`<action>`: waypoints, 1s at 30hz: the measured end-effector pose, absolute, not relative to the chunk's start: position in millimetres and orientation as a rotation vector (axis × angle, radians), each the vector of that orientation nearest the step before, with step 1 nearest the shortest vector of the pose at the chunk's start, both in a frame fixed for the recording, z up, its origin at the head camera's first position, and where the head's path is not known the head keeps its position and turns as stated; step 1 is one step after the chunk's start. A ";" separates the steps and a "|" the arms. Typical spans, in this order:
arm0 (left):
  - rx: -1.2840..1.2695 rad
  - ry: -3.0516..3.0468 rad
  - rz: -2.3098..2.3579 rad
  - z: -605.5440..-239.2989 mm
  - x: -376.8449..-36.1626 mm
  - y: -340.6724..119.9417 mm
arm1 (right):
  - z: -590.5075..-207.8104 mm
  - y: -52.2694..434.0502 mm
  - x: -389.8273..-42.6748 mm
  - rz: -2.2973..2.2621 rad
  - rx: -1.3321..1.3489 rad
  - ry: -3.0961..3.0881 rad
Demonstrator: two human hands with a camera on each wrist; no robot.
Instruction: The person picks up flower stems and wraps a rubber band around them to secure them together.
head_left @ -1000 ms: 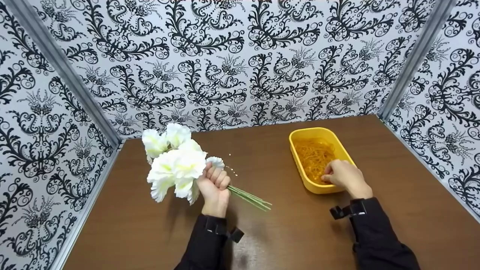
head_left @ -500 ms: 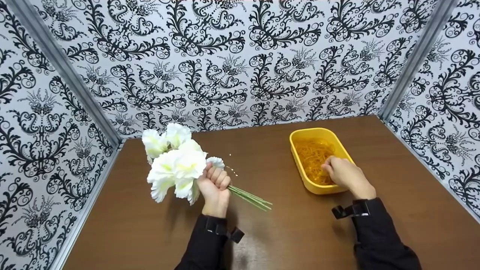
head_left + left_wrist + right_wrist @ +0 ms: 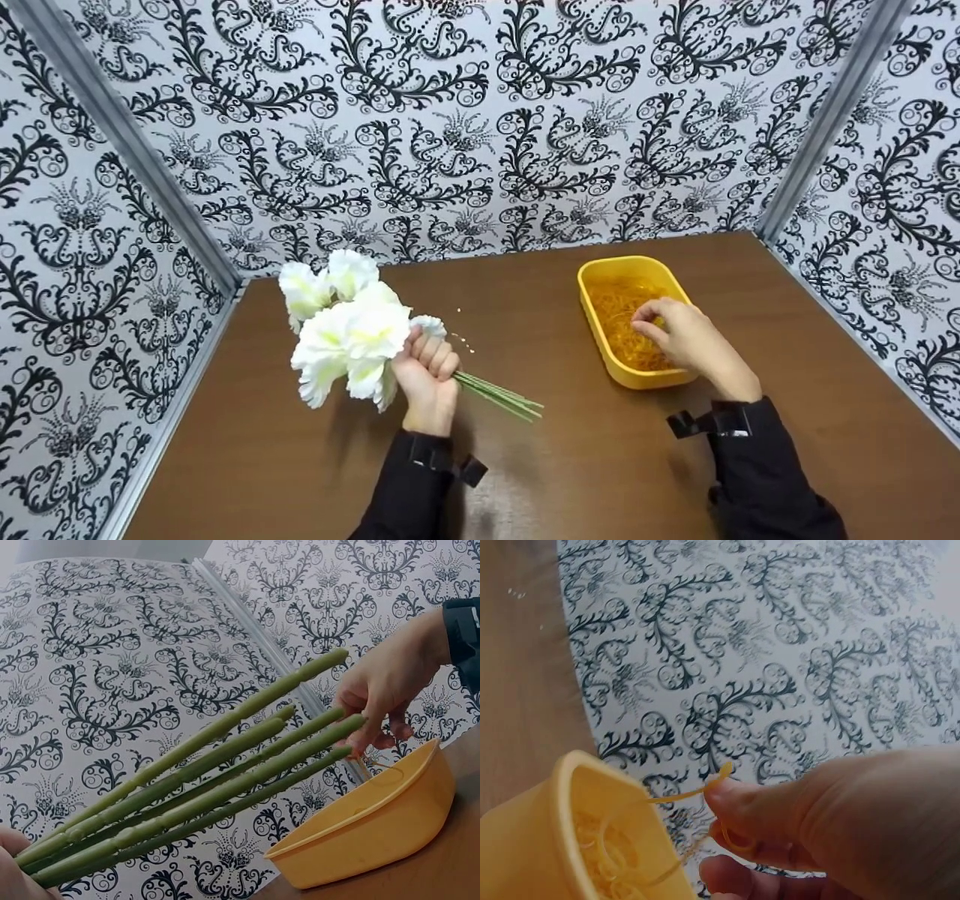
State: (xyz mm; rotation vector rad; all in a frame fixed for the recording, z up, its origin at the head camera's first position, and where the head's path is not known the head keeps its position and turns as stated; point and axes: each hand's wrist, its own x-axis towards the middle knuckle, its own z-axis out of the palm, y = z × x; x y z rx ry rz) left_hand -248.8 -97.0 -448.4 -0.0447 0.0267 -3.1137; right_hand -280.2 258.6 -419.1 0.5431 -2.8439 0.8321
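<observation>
Left hand (image 3: 429,375): fingers curled tightly round the green stems (image 3: 499,396) of a bunch of white artificial flowers (image 3: 341,326), held above the table (image 3: 570,465) toward its left edge; blooms point to the far-left corner, stem ends toward the near middle. Right hand (image 3: 686,341): raised just over the yellow tub (image 3: 592,330), thumb and forefinger pinching one orange rubber band (image 3: 697,793) that trails up from the pile of bands (image 3: 622,315) inside. The tub stands on the table toward the far-right corner, well apart from the flowers
</observation>
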 end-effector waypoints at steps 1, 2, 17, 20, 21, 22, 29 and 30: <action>-0.061 0.032 -3.118 -448.5 -249.0 -97.0 | -417.7 257.6 -279.4 0.820 0.567 -2.819; -0.082 0.038 -3.123 -448.7 -249.1 -97.0 | -416.3 256.2 -278.6 0.811 0.589 -2.794; -0.050 -0.014 -3.107 -447.4 -247.5 -95.5 | -406.4 230.2 -263.2 0.822 0.880 -2.504; -0.030 -0.006 -3.109 -445.4 -247.1 -95.4 | -404.8 225.8 -261.3 0.839 0.951 -2.426; -0.028 -0.007 -3.109 -445.0 -247.1 -95.4 | -404.3 224.5 -260.8 0.842 0.978 -2.397; -0.028 -0.001 -3.112 -445.1 -247.4 -95.5 | -403.8 223.5 -260.5 0.839 1.003 -2.370; -0.039 0.003 -3.114 -446.2 -247.7 -96.3 | -399.4 218.8 -257.8 0.739 1.163 -2.242; -0.034 0.003 -3.113 -446.0 -247.5 -96.3 | -399.4 218.3 -257.4 0.733 1.174 -2.236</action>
